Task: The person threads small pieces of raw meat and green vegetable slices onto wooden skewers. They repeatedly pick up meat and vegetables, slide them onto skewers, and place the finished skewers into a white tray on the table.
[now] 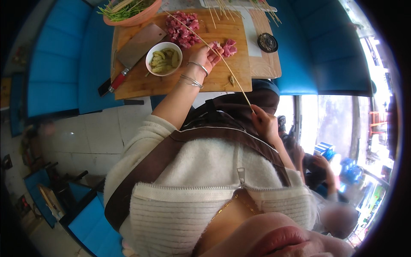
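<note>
My left hand (208, 57) is palm up over the wooden cutting board (218, 74), fingers curled. A small piece of raw red meat (216, 44) shows at its thumb and fingertips. A long, thin bamboo skewer (236, 78) crosses over that palm and runs on past a heap of raw meat cubes (182, 29). Close to my body, my right hand (264, 122) grips the skewer's near end. Just right of the left fingers lies another meat piece (229, 48). A white bowl of green pickled peppers (164, 59) stands left of the left wrist.
A cleaver (141, 45) with a red handle lies along the board's left side. Behind it sits a pink basin of greens (135, 16). More skewers (224, 9) jut from a white tray at the back. A dark round dish (267, 42) is at right. Blue seats (295, 48) flank the table.
</note>
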Demonstrator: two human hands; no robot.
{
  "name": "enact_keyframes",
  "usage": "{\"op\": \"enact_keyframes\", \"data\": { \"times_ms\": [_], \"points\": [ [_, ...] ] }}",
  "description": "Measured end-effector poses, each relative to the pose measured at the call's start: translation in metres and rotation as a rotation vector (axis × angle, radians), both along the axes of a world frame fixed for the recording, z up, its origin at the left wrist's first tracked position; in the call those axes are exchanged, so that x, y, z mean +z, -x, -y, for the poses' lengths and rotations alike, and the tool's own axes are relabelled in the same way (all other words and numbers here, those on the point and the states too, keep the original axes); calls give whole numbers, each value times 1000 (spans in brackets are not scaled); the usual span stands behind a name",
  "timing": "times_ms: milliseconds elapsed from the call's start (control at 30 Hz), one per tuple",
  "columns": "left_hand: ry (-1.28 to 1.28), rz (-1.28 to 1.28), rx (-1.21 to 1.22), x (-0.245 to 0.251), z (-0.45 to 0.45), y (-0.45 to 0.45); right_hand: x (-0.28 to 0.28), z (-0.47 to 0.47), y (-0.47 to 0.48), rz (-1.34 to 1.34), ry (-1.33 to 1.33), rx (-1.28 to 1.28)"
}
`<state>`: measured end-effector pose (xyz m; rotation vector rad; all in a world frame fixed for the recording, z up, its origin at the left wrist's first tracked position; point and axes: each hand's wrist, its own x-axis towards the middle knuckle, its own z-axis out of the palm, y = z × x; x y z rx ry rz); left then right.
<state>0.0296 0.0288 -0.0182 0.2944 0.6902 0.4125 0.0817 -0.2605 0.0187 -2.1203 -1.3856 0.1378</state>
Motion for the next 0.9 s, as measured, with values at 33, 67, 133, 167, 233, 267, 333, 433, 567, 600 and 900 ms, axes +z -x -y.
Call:
{"op": "enact_keyframes", "data": {
  "times_ms": [33,67,133,167,233,267,333,433,567,600,900],
  "points": [
    [-22,-6,-1,-1,1,0,2,-1,0,-14,-4,5],
    [-52,-3,11,-3,1,0,3,-2,1,-26,-13,0],
    [-42,2,13,-7,2,-1,5,-5,3,-59,-27,3],
    [-15,17,-5,-8,1,-3,5,-7,4,-78,-31,8],
    [0,32,-32,-9,-1,-4,5,-10,6,-143,-16,-4],
    [-59,21,-43,-9,-1,-3,5,-12,6,-123,-46,-7],
    [-112,4,-108,-8,3,-1,4,-15,6,-120,-95,-39],
    [-183,7,-283,-7,21,0,-1,-25,1,-237,-19,-73],
    [-341,-21,-325,-6,27,1,-18,-48,-19,-387,-107,-151],
    [-351,-37,-245,-2,21,0,-23,-56,-25,-370,-106,-254],
    [-547,-109,-217,59,-63,-42,-23,-105,-73,227,-91,-127]
  ]
}}
